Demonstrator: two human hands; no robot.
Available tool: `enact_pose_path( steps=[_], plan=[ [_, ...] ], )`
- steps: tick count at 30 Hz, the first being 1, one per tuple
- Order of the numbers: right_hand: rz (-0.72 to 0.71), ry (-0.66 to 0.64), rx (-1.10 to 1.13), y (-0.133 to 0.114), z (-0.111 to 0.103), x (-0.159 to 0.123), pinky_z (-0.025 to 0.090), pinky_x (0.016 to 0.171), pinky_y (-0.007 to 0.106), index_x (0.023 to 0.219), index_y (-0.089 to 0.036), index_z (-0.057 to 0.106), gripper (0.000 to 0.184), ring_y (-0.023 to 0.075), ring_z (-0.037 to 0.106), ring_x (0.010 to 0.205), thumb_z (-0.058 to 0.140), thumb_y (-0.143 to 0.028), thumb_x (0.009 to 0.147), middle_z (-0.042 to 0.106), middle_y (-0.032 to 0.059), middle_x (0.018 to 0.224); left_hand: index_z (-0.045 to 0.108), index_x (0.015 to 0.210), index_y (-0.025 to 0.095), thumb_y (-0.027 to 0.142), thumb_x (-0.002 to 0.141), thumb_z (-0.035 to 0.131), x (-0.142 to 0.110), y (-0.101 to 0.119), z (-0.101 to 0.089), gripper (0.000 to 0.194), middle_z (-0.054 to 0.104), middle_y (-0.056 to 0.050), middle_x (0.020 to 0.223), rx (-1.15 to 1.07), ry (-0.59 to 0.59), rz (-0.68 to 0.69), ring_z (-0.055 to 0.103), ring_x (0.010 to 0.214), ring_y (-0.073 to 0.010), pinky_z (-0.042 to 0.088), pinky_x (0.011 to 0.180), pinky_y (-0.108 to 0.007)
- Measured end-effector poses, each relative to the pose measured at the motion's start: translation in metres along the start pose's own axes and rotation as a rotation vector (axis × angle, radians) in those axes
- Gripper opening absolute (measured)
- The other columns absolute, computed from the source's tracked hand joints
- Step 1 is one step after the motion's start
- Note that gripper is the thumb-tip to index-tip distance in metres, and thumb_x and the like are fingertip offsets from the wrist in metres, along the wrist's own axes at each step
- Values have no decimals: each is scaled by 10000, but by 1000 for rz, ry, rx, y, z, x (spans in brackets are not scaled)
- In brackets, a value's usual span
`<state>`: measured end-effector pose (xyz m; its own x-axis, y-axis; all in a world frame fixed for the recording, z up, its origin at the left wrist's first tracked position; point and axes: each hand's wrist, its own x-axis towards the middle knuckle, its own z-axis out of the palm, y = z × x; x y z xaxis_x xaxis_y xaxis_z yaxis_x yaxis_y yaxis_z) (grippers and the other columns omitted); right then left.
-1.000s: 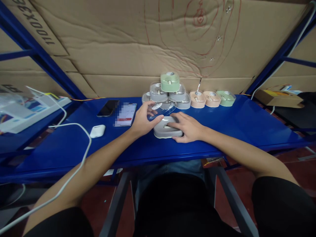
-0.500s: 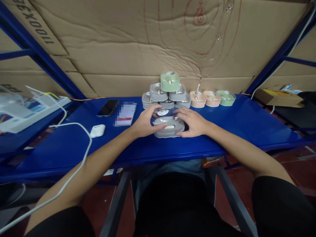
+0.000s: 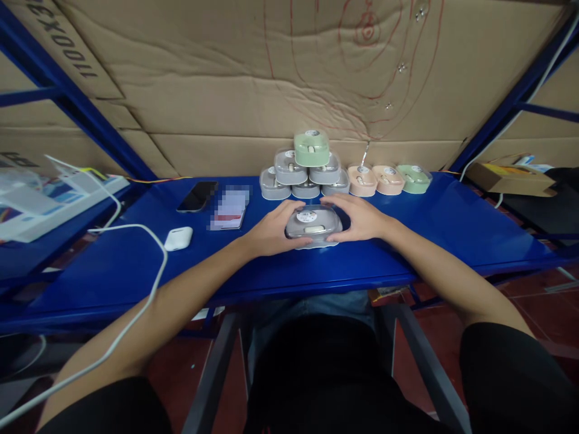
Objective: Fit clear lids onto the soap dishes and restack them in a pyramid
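Note:
A grey box (image 3: 313,229) with rounded corners stands on the table in front of me. Its clear lid (image 3: 322,217) has a round white label and sits down over the grey base. A small cream-coloured piece shows at the box's front. My left hand (image 3: 275,228) is curved around the left side, thumb along the front. On the right side, my right hand (image 3: 355,218) grips the box with its thumb near the front lower edge. Some fingertips of both hands are hidden behind the box.
Behind, similar grey boxes (image 3: 275,185) form a stack topped by a green box (image 3: 312,149). To its right stand two peach boxes (image 3: 389,181) and a green one. Two phones (image 3: 198,197) and a white earbud case (image 3: 178,239) lie left. A white cable (image 3: 158,283) crosses the left side.
The clear lid, earlier tilted and raised above the grey base, has come down onto it. Both hands have lowered with it and now hold the closed box from its sides.

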<state>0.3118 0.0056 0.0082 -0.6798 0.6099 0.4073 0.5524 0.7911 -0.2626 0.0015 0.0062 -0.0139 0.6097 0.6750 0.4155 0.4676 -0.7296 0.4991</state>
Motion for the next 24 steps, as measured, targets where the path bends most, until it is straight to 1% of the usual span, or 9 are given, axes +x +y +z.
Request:
enact_pose_path(
  steps=[3, 8, 16, 20, 24],
  plan=[
    [-16, -2, 23, -2, 1, 1, 592, 1104, 600, 1547, -218, 629, 882, 390, 724, 1284, 853, -700, 843, 752, 168, 1402, 575, 1505, 271, 677, 813, 896, 2, 1, 2, 864, 647, -159, 1523, -17, -7, -3, 648, 1418, -418, 550, 1199, -611],
    [-13, -10, 24, -3, -4, 3, 601, 1071, 578, 1484, -171, 673, 848, 382, 729, 1227, 871, -667, 825, 760, 178, 1344, 568, 1511, 267, 666, 810, 911, 5, 6, 2, 876, 642, -163, 1528, -43, -16, -6, 630, 1440, -425, 522, 1233, -620],
    [-22, -30, 32, -5, -7, 3, 606, 1006, 530, 1398, -190, 690, 752, 346, 729, 1144, 889, -619, 814, 761, 149, 1267, 561, 1520, 275, 658, 758, 953, 7, 2, 5, 938, 640, -163, 1538, -63, -30, -23, 629, 1448, -431, 525, 1229, -627],
    [-18, -49, 46, -4, -8, 3, 604, 987, 509, 1390, -190, 684, 741, 332, 726, 1119, 887, -613, 817, 758, 140, 1240, 553, 1533, 272, 658, 746, 959, 7, 1, 7, 966, 636, -168, 1557, -60, -43, -29, 618, 1466, -440, 518, 1238, -629],
    [-4, -62, 64, -5, -9, 4, 602, 991, 513, 1398, -183, 680, 745, 328, 723, 1115, 888, -599, 816, 756, 145, 1257, 558, 1532, 279, 645, 737, 966, 8, 0, 7, 965, 646, -166, 1558, -62, -38, -32, 630, 1461, -442, 535, 1222, -633]
  ],
)
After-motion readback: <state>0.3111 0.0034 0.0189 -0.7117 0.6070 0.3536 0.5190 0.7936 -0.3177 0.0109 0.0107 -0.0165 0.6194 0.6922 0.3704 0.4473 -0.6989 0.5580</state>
